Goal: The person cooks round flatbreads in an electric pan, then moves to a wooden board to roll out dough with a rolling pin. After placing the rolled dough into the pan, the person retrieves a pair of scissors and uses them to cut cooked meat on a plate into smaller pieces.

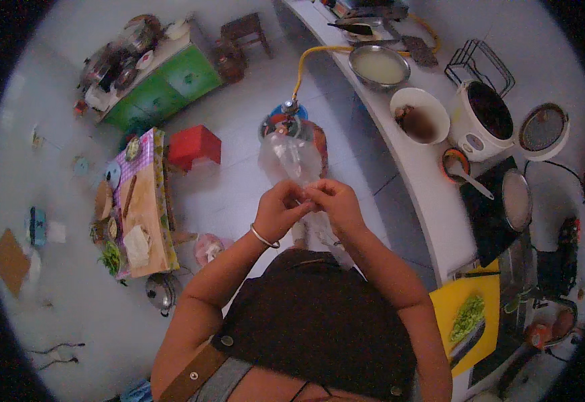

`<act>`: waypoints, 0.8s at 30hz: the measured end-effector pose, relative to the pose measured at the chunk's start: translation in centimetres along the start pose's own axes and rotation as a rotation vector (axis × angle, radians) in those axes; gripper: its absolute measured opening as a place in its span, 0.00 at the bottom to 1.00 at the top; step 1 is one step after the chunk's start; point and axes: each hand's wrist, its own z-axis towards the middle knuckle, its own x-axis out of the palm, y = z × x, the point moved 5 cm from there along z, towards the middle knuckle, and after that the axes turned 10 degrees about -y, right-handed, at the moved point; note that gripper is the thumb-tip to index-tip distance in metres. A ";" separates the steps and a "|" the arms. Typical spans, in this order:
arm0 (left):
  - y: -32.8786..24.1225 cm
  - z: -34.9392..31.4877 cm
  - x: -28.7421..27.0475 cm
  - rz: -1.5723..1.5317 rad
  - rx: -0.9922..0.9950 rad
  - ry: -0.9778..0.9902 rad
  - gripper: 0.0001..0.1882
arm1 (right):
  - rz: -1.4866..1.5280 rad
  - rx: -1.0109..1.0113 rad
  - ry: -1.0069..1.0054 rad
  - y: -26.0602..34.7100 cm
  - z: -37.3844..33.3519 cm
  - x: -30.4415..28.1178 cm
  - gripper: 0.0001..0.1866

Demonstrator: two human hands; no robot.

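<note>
At far left, a board point(146, 224) and a rolling pin point(129, 195) lie on the left tabletop point(150, 142), with greens point(111, 256) at its left edge; a red box point(195, 147) stands on the floor beside it.

The left hand point(280, 212), with a bangle point(265, 238) at its wrist, has its thumb and fingertips pinched on the clear bag point(291, 158). The bag is in midair in front of the body, gathered between the two hands. The right hand point(336, 206) pinches it at the same spot, its fingertips meeting those of the left.

If the left pinch slackened, the thin film could slide away. If the hands pulled apart unevenly, it might tear at the gathered part. Dipped forward, the bag could snag on the valve point(290, 106) of the yellow hose point(300, 67), though how near they are is hard to judge.

The bag looks colourless, creased and shiny, puffed out beyond the fingertips and bunched narrow at the grip. More clear film hangs below the right hand, probably part of it. No contents can be made out.

To the right, a white bowl point(439, 127) and a cooker point(469, 124) stand on the right tabletop point(433, 208).
</note>
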 end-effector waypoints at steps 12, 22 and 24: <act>1.0 15.0 -2.9 -0.001 0.124 0.269 0.13 | -0.068 -0.020 -0.216 2.6 11.2 3.4 0.09; 0.0 22.0 -1.3 -0.178 0.017 0.405 0.09 | 0.142 0.145 -0.323 2.9 15.7 2.3 0.06; -0.3 22.4 -0.3 -0.229 -0.090 0.471 0.08 | 0.186 0.143 -0.305 3.6 16.5 1.3 0.06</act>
